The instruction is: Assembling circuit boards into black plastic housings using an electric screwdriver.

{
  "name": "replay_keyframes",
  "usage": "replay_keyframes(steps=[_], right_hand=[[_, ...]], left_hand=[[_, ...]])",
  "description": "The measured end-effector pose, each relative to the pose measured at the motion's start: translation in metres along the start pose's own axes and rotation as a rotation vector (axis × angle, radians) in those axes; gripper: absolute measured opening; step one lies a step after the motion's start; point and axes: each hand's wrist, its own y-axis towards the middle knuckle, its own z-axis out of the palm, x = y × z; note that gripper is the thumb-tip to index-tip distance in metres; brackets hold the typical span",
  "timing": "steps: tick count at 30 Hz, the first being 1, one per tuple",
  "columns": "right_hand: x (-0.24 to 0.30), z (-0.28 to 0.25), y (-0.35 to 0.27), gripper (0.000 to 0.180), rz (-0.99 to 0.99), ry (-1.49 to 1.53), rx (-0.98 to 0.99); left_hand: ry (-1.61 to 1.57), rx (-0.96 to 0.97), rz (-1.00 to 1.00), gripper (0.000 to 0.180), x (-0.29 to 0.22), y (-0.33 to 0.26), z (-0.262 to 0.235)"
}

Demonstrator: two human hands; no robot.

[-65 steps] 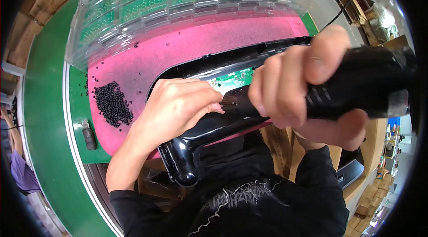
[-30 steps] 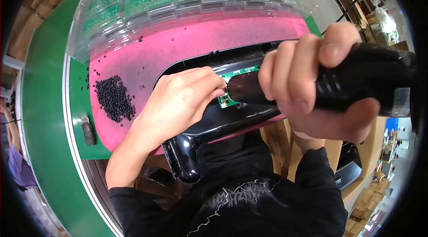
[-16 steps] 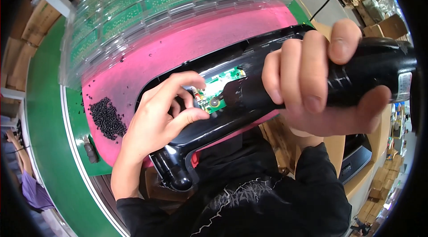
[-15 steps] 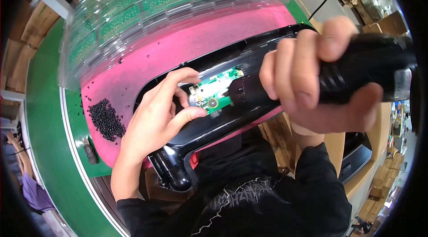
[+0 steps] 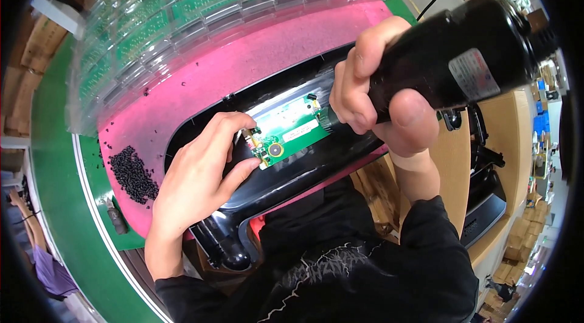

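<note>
Both hands hide the black driver's [image 5: 450, 61] tip over the circuit board [image 5: 286, 134].

An electronics assembly workshop: stacked clear plastic trays of green circuit boards [image 5: 201, 0] sit behind a pink anti-static mat [image 5: 207, 79], a heap of small black screws [image 5: 132, 174] lies on it, a green conveyor belt [image 5: 52, 159] runs alongside, and brown cardboard boxes [image 5: 517, 256] are stacked beyond.

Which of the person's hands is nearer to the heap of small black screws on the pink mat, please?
Left. The left hand lies just right of the heap of small black screws; the right hand is far across, gripping the black electric screwdriver.
</note>
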Motion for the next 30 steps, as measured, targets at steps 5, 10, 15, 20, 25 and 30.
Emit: replay_keyframes(steps=[5, 10, 15, 20, 25, 30], right_hand=[[-0.009, 0.003, 0.006, 0.053, 0.043, 0.088, 0.015], [-0.006, 0.007, 0.003, 0.054, 0.057, 0.098, -0.012], [-0.003, 0.001, 0.006, 0.050, 0.054, 0.048, 0.052], [0.001, -0.002, 0.013, 0.042, 0.242, 0.171, -0.127], [-0.009, -0.037, 0.033, 0.018, 0.431, 0.558, -0.534], [0.013, -0.041, 0.011, 0.037, 0.395, 0.472, -0.513]], left_hand=[[-0.012, -0.011, 0.038, 0.047, 0.003, 0.003, 0.000], [0.000, -0.014, 0.068, 0.047, 0.002, 0.001, 0.000], [-0.067, -0.250, 0.134, 0.026, -0.002, 0.003, -0.003], [0.163, -0.576, 0.117, 0.022, 0.015, 0.002, -0.016], [0.232, -0.327, -0.009, 0.025, 0.025, 0.000, -0.013], [0.195, -0.205, -0.128, 0.020, 0.018, 0.002, -0.014]])
